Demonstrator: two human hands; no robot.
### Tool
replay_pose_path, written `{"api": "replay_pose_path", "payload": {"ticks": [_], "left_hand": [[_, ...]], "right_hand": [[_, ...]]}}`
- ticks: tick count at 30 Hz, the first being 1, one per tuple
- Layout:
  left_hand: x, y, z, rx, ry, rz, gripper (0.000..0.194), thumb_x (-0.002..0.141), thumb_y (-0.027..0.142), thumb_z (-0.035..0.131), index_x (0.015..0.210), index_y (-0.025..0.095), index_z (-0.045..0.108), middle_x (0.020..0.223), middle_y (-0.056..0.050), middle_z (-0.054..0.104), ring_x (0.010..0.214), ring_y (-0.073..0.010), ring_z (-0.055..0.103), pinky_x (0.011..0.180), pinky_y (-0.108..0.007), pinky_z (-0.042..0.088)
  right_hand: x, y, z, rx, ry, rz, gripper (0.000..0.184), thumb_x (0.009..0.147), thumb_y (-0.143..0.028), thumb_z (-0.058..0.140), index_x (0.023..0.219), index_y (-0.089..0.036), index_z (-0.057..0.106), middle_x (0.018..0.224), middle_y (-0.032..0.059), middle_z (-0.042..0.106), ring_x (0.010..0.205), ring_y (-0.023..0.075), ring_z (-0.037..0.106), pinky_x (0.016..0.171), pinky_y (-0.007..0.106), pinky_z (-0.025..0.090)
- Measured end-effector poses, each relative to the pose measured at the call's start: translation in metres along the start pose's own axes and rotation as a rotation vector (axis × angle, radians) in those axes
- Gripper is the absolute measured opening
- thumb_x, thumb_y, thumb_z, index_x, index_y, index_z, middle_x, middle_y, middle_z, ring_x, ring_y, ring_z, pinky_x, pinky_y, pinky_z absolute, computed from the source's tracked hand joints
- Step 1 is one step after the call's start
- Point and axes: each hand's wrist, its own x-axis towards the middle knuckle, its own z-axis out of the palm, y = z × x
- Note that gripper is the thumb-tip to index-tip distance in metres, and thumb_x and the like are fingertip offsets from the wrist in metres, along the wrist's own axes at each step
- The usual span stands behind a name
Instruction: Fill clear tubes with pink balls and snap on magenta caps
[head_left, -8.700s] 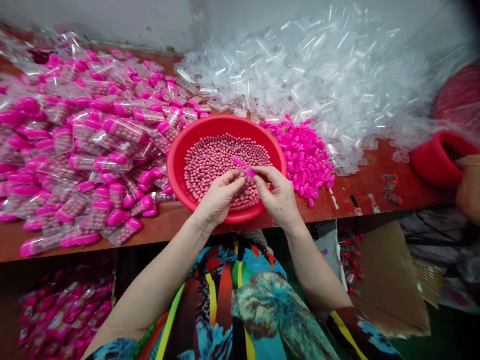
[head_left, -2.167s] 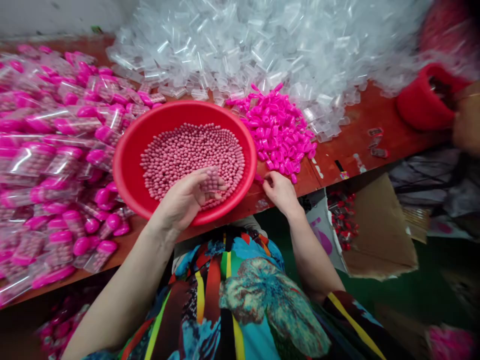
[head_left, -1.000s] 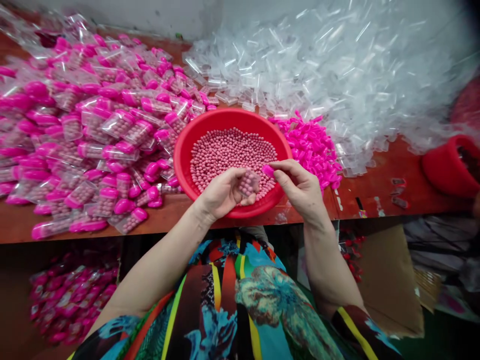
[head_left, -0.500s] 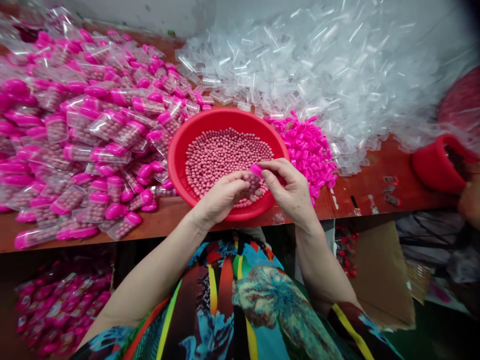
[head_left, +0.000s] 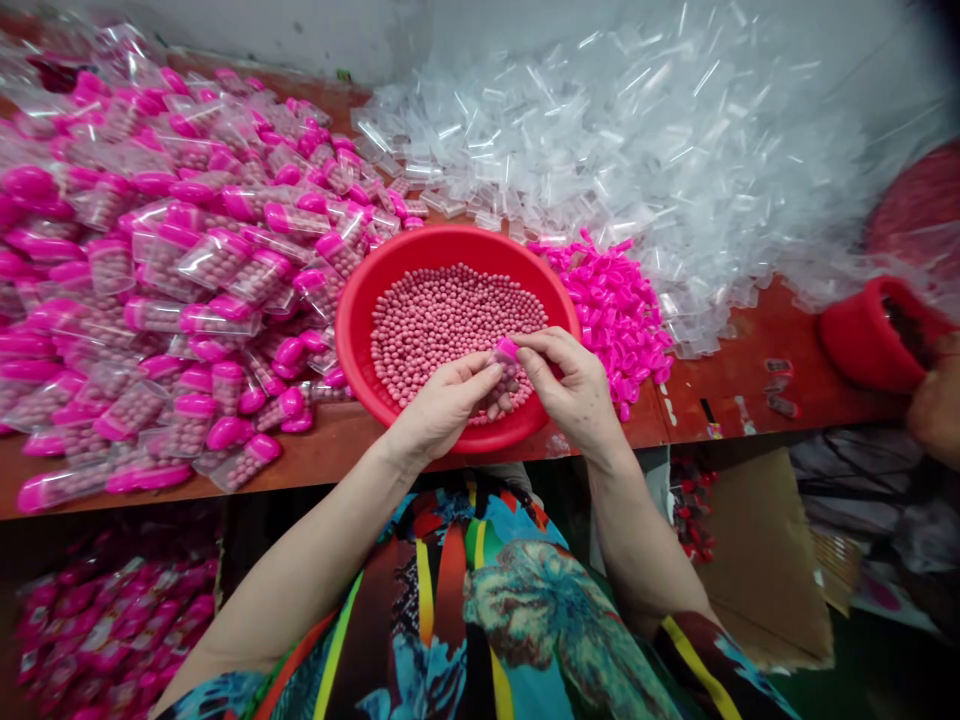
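Note:
My left hand is closed around a small clear container, with pink beads showing through its wall. On its top end sits a bright pink cap, which the thumb and fingers of my right hand pinch. Both hands are over the front of a red bowl. Pink round beads cover the bowl's bottom. Right of the bowl lies a heap of loose pink caps. My left fingers hide part of the container.
Filled, capped containers are piled on the left of the reddish table. Clear empty containers are heaped at the back right. A small red pot stands far right, beside another person's hand. Below are pink packs and cardboard.
The view has shifted slightly, so the table sits a little lower. My right fingers stay on the pink cap, and more of the container now shows between my hands.

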Motion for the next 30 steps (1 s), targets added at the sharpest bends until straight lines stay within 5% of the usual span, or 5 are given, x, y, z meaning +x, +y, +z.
{"api": "replay_pose_path", "payload": {"ticks": [15, 21, 25, 30], "left_hand": [[0.003, -0.002, 0.0, 0.015, 0.13, 0.048, 0.024, 0.083, 0.035, 0.078, 0.092, 0.013, 0.073, 0.081, -0.003, 0.064, 0.064, -0.008, 0.052, 0.055, -0.02, 0.037], [0.004, -0.001, 0.001, -0.013, 0.21, 0.044, 0.027, 0.077, 0.036, 0.083, 0.083, 0.014, 0.069, 0.071, 0.001, 0.059, 0.059, -0.0066, 0.05, 0.053, -0.019, 0.038], [0.004, 0.004, 0.002, 0.021, 0.146, 0.048, 0.028, 0.078, 0.039, 0.083, 0.085, 0.014, 0.071, 0.074, -0.001, 0.06, 0.06, -0.0071, 0.05, 0.053, -0.019, 0.037], [0.001, 0.005, 0.002, 0.142, -0.045, -0.028, 0.027, 0.086, 0.038, 0.075, 0.081, 0.012, 0.069, 0.074, -0.003, 0.062, 0.056, -0.006, 0.048, 0.052, -0.02, 0.035]], "right_hand": [[-0.012, 0.006, 0.027, -0.08, 0.126, -0.044, 0.02, 0.101, -0.021, 0.052, 0.108, -0.024, 0.07, 0.096, 0.0066, 0.069, 0.093, 0.0211, 0.067, 0.085, 0.04, 0.059], [-0.014, 0.002, 0.031, -0.208, 0.032, -0.132, 0.028, 0.103, -0.022, 0.044, 0.12, -0.021, 0.067, 0.103, 0.0112, 0.069, 0.1, 0.0239, 0.066, 0.09, 0.044, 0.058], [0.002, 0.008, 0.014, -0.069, -0.002, -0.135, 0.029, 0.105, -0.038, 0.049, 0.104, -0.023, 0.073, 0.093, 0.0074, 0.07, 0.09, 0.0209, 0.066, 0.082, 0.038, 0.057], [0.033, 0.01, 0.014, 0.404, 0.034, 0.177, 0.072, 0.1, -0.075, 0.021, 0.116, -0.025, 0.072, 0.082, 0.0024, 0.068, 0.075, 0.015, 0.064, 0.073, 0.031, 0.053]]}}
